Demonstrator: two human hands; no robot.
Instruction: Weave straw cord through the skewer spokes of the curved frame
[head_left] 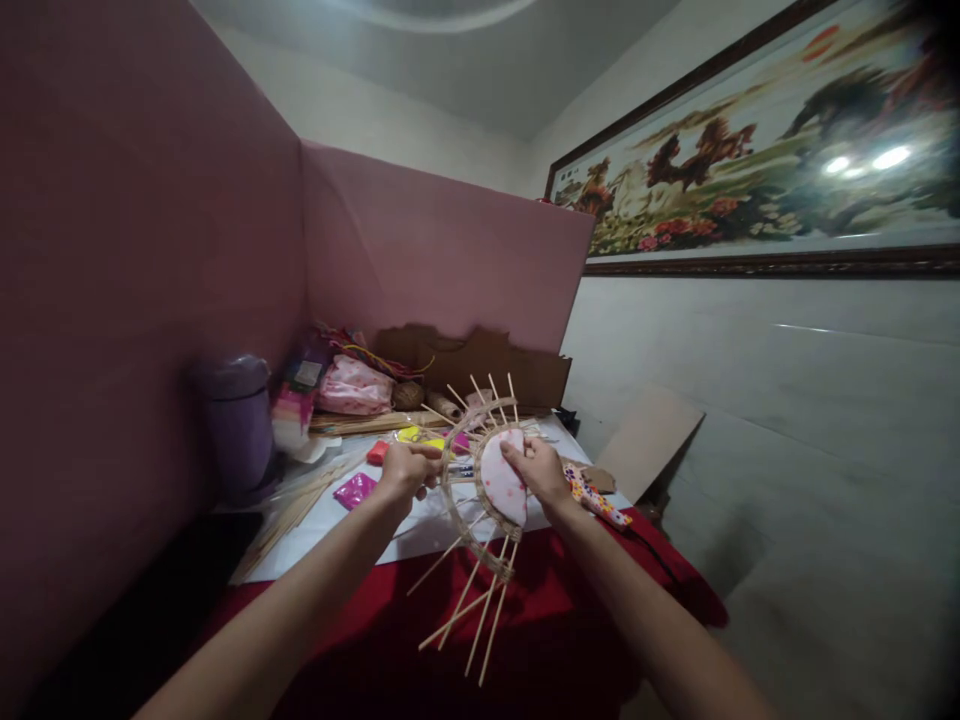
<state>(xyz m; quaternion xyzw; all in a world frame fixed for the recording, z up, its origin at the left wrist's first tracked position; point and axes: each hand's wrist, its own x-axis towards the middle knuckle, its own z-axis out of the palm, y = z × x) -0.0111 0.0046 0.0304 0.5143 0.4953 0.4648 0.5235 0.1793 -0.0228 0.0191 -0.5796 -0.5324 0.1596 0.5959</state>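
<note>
A half-round craft frame of thin wooden sticks (472, 600) and woven twine bands (450, 500) is held up over the table. At its centre sits a white half-disc of cloth with pink dots (504, 475). My right hand (541, 468) is closed on the straight right edge of this half-disc, thumb on the front. My left hand (406, 472) is closed at the frame's left side, fingers against the outer twine band; the exact grip is partly hidden. The sticks fan outward, with long ends pointing down and shorter ends up.
A purple bin (238, 425) stands at the left. Behind are a pink dotted cloth bundle (356, 385), a twine ball (409, 396) and cardboard (480, 360). A magenta packet (355, 490), loose sticks (300, 515) and flowered fabric (600, 497) lie on the table (360, 605).
</note>
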